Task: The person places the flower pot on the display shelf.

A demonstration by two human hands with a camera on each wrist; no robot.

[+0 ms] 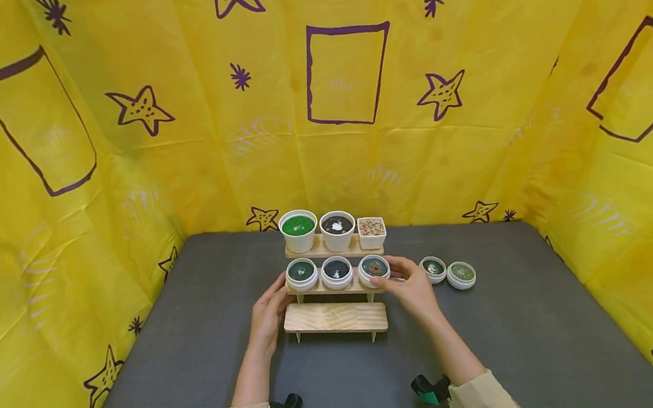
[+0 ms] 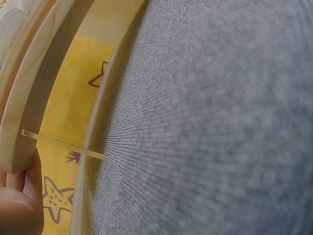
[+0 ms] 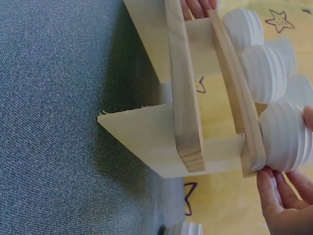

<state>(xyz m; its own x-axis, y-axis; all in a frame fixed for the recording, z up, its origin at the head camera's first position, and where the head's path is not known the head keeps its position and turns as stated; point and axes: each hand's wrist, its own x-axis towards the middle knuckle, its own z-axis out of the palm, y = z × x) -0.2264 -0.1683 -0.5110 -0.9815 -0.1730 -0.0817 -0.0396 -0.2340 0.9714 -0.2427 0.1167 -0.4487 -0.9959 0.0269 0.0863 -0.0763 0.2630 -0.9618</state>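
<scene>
jar [image 1: 375, 267] at middle shelf's right end | right hand [image 1: 411, 285] pinches its rim | left hand [image 1: 267, 313] steadies rack [image 1: 335, 317], grip probably loose | jar light, rigid, ribbed; take by sides

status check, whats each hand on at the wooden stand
Left hand steadies the wooden stand at its left end. Right hand grips the white pot on the middle step. Two small pots sit alongside, nothing in the way.
</scene>
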